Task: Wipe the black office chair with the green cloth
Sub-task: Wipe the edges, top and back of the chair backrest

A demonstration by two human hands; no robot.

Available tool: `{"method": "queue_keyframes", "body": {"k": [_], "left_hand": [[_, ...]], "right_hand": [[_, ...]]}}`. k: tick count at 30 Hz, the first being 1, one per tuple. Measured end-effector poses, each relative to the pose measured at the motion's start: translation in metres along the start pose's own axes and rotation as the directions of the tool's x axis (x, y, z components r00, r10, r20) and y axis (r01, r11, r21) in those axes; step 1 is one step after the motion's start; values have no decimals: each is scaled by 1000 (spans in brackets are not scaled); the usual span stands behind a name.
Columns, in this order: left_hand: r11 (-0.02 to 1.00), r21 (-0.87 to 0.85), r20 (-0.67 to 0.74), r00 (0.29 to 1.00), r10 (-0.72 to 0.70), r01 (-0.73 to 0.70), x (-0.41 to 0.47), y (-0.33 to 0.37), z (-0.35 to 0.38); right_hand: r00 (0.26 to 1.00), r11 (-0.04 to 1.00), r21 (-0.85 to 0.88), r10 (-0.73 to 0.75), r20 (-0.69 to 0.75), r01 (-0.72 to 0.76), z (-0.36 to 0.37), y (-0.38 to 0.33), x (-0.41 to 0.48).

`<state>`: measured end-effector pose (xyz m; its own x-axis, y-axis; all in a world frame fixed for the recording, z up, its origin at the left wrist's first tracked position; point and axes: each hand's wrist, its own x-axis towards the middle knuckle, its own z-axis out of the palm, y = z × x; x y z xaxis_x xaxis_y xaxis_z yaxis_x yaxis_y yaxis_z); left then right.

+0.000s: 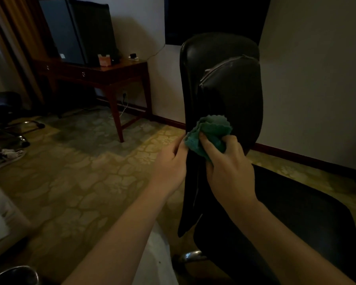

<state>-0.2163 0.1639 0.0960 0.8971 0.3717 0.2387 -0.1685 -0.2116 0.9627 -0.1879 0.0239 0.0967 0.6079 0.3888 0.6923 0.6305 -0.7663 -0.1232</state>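
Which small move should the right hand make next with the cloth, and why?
Probably slide the cloth up along the chair back. The right hand grips it bunched against the back's edge, the left hand is beside it, and most of the back lies above.

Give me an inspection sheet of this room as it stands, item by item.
Surface: patterned yellow carpet, dimly lit.
Job's things: black leather office chair; bunched green cloth against its backrest's edge.
Clutter: orange box and small black gadget on dark wooden desk.
Hands: right hand grips the cloth; left hand at backrest edge, grip unclear.
Cables: white cable hanging from wall socket under desk.
Surroundings: brown curtain, dark cabinet.
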Motion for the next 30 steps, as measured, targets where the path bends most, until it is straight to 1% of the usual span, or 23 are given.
{"method": "queue_keyframes", "body": {"k": [3, 5, 7, 10, 12, 15, 18, 21, 23, 25, 27, 28, 30], "left_hand": [[994, 95, -39, 998, 49, -45, 1, 0, 0], [989, 127, -43, 996, 80, -74, 1, 0, 0], [990, 114, -41, 995, 88, -83, 1, -1, 0], [995, 60, -23, 997, 77, -75, 2, -5, 1], [997, 47, -15, 998, 62, -62, 2, -7, 1], [995, 64, -28, 997, 73, -71, 3, -7, 1], [988, 127, -48, 994, 93, -86, 2, -5, 0], [985, 152, -51, 994, 96, -88, -1, -4, 2], [984, 158, -62, 994, 92, -81, -1, -5, 3], [989, 129, -59, 995, 85, -76, -1, -6, 4], [997, 58, -39, 998, 51, -49, -1, -6, 4], [999, 30, -32, 999, 27, -26, -1, -6, 4], [1000, 4, -30, 1000, 2, -1, 1, -4, 4]], "right_hand": [[999, 997, -66, -31, 42, 34, 3, 4, -11], [998, 995, -85, -44, 54, 49, 1, 5, -12], [998, 994, -91, -52, 26, 54, -4, 5, -6], [997, 995, -101, -26, -76, 18, -14, 4, 9], [996, 994, -109, -32, -84, 23, -13, 4, 15], [996, 991, -106, -85, -16, 83, -4, 6, 6], [988, 983, -124, -126, 92, 137, 4, 17, -17], [982, 982, -130, -117, 148, 137, 11, 25, -33], [987, 985, -120, -112, 113, 125, 10, 22, -33], [996, 993, -67, -92, 8, 93, 1, 16, -22], [994, 998, -30, -56, -90, 54, -12, 10, -2], [993, 998, -42, -48, -107, 44, -16, 8, 7], [995, 996, -75, -61, -73, 55, -19, 5, 20]]}}
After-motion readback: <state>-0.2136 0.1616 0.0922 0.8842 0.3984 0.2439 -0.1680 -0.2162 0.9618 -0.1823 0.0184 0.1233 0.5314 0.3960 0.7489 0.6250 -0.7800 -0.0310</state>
